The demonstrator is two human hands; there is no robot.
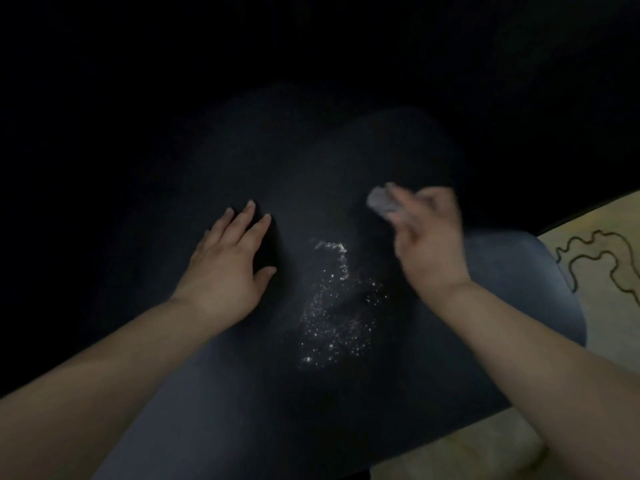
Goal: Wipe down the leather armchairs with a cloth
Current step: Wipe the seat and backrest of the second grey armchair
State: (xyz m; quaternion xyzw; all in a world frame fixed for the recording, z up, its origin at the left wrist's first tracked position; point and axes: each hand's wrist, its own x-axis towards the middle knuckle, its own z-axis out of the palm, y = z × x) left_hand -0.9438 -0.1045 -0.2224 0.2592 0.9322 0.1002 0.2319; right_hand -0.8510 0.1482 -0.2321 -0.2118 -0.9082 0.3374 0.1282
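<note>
The left hand lies flat, fingers spread, on the dark armchair seat, while the blurred right hand apparently pinches a grey cloth.

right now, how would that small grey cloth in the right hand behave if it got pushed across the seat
The small grey cloth is bunched into a wad in the right hand, so it is probably soft and floppy. It looks light, since the fingers alone hold it. Pushed over the dark leather seat, it would likely glide and smear the white specks.
</note>
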